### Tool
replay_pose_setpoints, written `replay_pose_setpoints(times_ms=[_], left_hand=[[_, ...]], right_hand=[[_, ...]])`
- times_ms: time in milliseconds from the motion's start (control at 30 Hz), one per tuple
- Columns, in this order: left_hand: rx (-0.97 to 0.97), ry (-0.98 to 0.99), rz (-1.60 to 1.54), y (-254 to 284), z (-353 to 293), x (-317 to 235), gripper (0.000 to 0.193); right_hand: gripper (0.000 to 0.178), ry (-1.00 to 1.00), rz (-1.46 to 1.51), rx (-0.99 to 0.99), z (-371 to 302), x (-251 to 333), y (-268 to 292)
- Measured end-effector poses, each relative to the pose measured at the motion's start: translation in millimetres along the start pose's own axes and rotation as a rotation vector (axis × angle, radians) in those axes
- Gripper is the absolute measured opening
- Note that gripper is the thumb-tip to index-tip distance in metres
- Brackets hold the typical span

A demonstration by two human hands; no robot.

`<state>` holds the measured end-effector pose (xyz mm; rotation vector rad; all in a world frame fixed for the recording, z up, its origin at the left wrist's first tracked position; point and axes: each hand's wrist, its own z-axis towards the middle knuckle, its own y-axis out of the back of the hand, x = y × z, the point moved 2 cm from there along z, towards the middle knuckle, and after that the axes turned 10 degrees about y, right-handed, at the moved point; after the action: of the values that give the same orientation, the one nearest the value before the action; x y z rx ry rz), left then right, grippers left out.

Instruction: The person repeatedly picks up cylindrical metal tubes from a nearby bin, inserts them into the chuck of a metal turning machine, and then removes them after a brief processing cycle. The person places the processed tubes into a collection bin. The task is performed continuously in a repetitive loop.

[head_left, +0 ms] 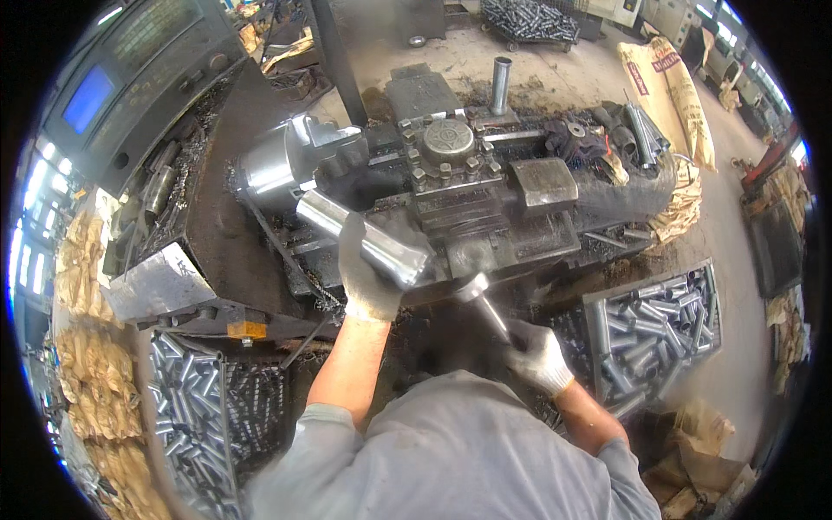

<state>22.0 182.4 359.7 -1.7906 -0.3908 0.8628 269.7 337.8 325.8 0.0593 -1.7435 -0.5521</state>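
Note:
My left hand, in a whitish work glove, is closed around a shiny metal tube. The tube is tilted, its upper left end near the lathe chuck and its lower right end toward my right hand. In my gloved right hand is a metal rod with a round, disc-like head; I cannot tell its exact kind. The head is a short way from the tube's lower end and apart from it. Behind both hands stands the lathe's square tool post with a round cap.
A crate of cut metal tubes stands at the right, another tube bin at the lower left. One tube stands upright on the lathe. Several tubes and a dark rag lie at its right end. A sack is behind.

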Motion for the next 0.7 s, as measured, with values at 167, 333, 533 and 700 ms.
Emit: replay_pose_setpoints(times_ms=[167, 333, 533, 700], left_hand=[[0.01, 0.09, 0.083, -7.9, -5.5, 16.7, 0.046], [0.107, 0.046, 0.057, -7.6, -6.1, 15.8, 0.044], [0.049, 0.076, 0.207, 3.6, -6.1, 11.8, 0.033], [0.078, 0.036, 0.343, -0.5, -5.4, 7.9, 0.022]], right_hand=[[0.041, 0.402, -0.261, -0.17, 6.7, 38.1, -11.7], [0.039, 0.418, -0.383, -0.216, 15.0, 45.6, -19.9], [0.039, 0.381, -0.411, -0.157, 17.6, 35.1, -19.1], [0.039, 0.351, -0.37, -0.141, 17.0, 35.2, -20.5]])
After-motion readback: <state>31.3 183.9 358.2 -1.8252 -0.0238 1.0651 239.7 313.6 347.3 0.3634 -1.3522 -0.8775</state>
